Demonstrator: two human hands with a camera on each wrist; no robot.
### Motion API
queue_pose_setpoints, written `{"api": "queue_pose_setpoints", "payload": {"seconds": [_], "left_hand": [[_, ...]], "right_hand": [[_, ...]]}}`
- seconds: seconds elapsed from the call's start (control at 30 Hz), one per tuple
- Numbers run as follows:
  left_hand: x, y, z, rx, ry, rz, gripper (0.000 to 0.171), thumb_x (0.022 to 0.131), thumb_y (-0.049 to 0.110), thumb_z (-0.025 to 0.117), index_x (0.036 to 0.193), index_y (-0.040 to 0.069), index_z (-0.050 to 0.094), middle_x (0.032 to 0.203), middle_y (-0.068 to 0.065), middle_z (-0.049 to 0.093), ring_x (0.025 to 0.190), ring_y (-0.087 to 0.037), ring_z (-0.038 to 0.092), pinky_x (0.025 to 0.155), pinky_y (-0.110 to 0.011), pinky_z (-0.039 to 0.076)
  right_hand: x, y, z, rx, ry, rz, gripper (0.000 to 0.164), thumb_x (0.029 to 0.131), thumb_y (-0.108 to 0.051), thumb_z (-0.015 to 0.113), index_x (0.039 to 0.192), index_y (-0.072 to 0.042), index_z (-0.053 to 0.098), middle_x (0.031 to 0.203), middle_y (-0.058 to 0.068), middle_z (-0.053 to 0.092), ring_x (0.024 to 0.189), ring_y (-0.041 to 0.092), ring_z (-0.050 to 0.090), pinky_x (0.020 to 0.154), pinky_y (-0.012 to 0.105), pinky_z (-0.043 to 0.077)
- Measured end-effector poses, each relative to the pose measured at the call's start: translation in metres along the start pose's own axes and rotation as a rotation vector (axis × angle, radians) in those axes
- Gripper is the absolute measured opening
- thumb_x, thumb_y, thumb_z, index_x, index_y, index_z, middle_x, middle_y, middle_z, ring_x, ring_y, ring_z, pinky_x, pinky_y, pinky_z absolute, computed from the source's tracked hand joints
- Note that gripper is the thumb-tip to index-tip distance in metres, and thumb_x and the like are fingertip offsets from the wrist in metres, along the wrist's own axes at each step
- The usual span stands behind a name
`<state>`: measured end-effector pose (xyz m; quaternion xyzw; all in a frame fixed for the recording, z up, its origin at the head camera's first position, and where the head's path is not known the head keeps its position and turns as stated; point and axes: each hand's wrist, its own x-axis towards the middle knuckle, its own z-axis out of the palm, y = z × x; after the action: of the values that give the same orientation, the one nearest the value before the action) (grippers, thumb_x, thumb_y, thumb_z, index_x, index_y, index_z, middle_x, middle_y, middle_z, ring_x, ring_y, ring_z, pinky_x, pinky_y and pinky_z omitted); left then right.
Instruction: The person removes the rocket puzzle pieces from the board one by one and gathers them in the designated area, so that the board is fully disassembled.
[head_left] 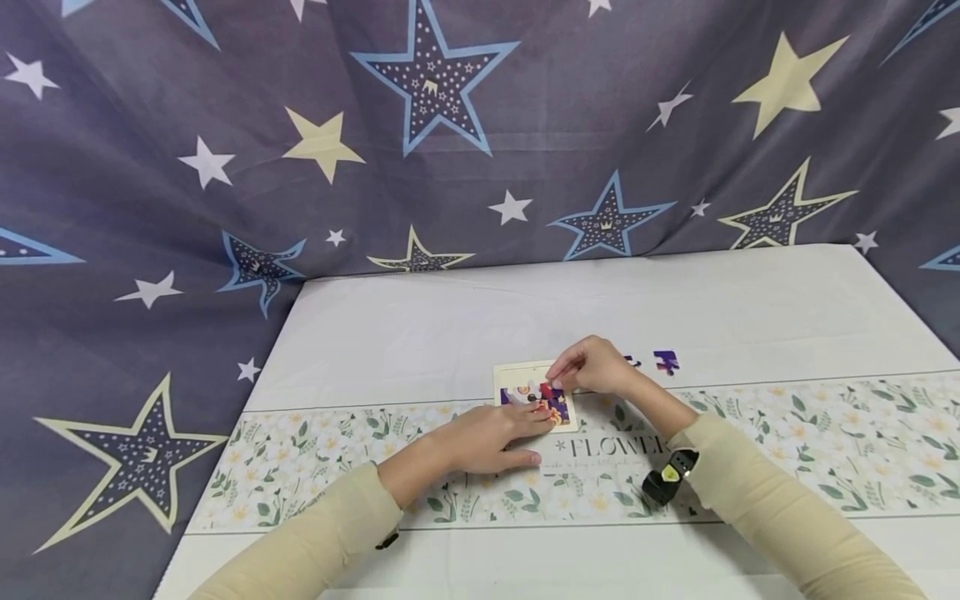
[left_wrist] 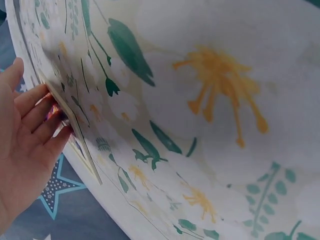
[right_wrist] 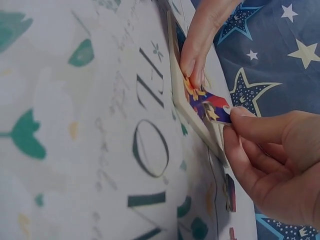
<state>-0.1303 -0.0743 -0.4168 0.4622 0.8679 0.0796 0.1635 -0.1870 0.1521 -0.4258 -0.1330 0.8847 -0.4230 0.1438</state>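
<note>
A small jigsaw tray (head_left: 506, 372) with a cream rim lies on the table, partly filled with purple, red and white picture pieces. My left hand (head_left: 495, 437) reaches in from the left; its extended fingers rest on the pieces in the lower part of the tray. From the right, my right hand (head_left: 597, 367) pinches a puzzle piece (right_wrist: 218, 111) between thumb and index finger. In the right wrist view that red-and-purple piece is slightly tilted over the tray, close to the left fingertips. The left wrist view shows the left hand's palm (left_wrist: 25, 135) beside the tray edge.
One loose purple puzzle piece (head_left: 665, 361) lies right of the tray, with another (head_left: 633, 361) partly hidden behind the right hand. The white tablecloth (head_left: 420, 325) has a floral band with lettering. A star-patterned curtain (head_left: 465, 192) hangs behind the table.
</note>
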Motion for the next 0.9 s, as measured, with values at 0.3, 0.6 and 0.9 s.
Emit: {"api": "queue_pose_setpoints", "payload": {"seconds": [0.3,0.6,0.9], "left_hand": [[0.001,0.000,-0.001,-0.003,0.004,0.003,0.054,0.098,0.046,0.049,0.146,0.021,0.043,0.154,0.003,0.037,0.145,-0.017,0.034,0.118,-0.038,0.034],[0.000,-0.002,0.000,0.003,-0.002,0.003,0.054,0.099,0.046,0.048,0.146,0.021,0.042,0.155,0.005,0.036,0.146,-0.017,0.033,0.118,-0.038,0.034],[0.000,-0.001,0.000,0.000,0.005,0.005,0.053,0.098,0.046,0.048,0.146,0.022,0.043,0.154,0.004,0.036,0.145,-0.016,0.035,0.117,-0.038,0.036]], "right_hand": [[-0.001,-0.005,0.002,0.053,0.004,0.019,0.014,0.077,-0.014,0.080,0.089,-0.007,0.077,0.084,0.008,0.077,0.066,0.006,0.065,0.062,0.021,0.052],[-0.007,-0.002,0.006,0.133,-0.008,0.061,0.013,0.082,-0.013,0.075,0.091,-0.004,0.076,0.080,0.010,0.076,0.062,0.013,0.070,0.058,0.025,0.056],[-0.016,0.003,0.003,0.216,0.052,0.060,0.015,0.082,-0.008,0.075,0.093,0.002,0.075,0.084,0.015,0.076,0.066,0.019,0.073,0.065,0.031,0.061]]}}
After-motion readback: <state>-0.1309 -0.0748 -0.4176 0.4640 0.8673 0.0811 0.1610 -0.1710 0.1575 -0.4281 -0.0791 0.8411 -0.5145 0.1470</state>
